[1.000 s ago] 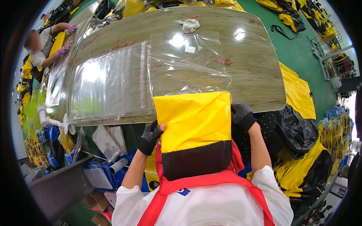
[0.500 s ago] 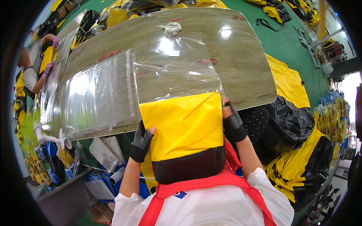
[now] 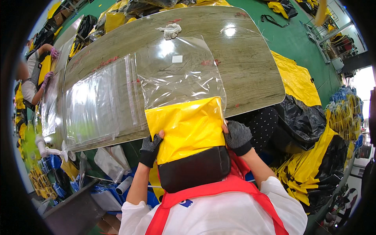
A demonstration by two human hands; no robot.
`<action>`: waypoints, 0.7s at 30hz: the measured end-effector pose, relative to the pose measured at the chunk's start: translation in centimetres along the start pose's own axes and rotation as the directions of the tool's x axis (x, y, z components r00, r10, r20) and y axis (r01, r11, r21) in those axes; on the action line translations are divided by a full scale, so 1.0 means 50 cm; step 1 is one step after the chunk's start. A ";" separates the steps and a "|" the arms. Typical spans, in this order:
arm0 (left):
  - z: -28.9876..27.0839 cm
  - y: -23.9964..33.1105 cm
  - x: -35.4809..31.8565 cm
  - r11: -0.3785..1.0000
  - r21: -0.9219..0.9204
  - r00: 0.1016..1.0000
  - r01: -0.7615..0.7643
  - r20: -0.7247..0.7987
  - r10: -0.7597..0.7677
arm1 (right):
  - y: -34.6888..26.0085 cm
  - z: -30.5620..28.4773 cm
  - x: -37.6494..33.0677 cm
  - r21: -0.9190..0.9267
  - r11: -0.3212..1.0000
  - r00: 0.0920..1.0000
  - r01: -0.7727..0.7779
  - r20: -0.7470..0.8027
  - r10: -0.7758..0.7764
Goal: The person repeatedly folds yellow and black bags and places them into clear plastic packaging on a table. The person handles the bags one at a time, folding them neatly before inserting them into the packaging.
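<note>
A folded yellow-and-black bag (image 3: 188,129) lies in front of my chest, its black end toward me and its yellow end over the table's near edge. My left hand (image 3: 151,148), in a dark fingerless glove, grips its left side with the thumb on top. On the opposite side my right hand (image 3: 239,137), gloved alike, closes on the edge; its fingers underneath are hidden. A clear plastic bag (image 3: 178,82) lies flat on the table and meets the yellow end. Its film reaches the far right corner, but how much it covers is hard to tell.
More clear plastic bags (image 3: 98,102) are stacked on the wood-patterned table (image 3: 243,51). A white cloth (image 3: 170,31) lies at its far side. Yellow-and-black bags (image 3: 309,156) are heaped at right. A person in purple gloves (image 3: 46,78) works at far left. A grey bin (image 3: 74,209) stands lower left.
My right hand has shifted inward and down along the bag's right side. The bag's right part looks narrower and more wrinkled. The view has shifted slightly.
</note>
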State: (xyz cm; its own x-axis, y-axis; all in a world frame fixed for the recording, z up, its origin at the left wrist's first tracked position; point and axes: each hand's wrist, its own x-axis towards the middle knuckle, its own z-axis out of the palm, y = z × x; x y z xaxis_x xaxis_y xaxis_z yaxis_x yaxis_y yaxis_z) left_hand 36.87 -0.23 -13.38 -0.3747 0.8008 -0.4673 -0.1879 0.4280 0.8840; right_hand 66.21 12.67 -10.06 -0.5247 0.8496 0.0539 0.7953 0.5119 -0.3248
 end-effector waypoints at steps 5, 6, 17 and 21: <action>-0.036 0.072 0.000 0.855 0.484 0.982 -0.187 0.086 0.167 | 0.050 -0.050 -0.015 0.031 0.986 0.819 0.161 0.553 -0.151; -0.034 0.079 0.009 0.913 0.336 0.971 -0.233 0.140 0.196 | 0.056 -0.074 -0.004 0.089 0.975 0.737 0.202 0.642 -0.211; 0.013 0.067 -0.062 0.999 -0.041 0.991 0.022 0.131 -0.016 | -0.046 -0.032 0.016 0.946 -0.034 0.946 -0.323 0.324 0.028; -0.023 -0.039 -0.202 0.964 -0.040 0.920 -0.261 0.293 0.261 | -0.058 -0.106 -0.128 0.909 0.217 0.916 -0.356 0.385 -0.114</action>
State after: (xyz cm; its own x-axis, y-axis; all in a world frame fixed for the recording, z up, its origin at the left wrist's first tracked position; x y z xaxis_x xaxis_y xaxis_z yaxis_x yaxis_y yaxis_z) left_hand 39.97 -9.61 -10.38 -0.1281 0.9710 -0.2016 -0.1194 0.1867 0.9751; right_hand 68.88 6.44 -4.48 -0.6883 0.6704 -0.2774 0.0830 -0.3071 -0.9481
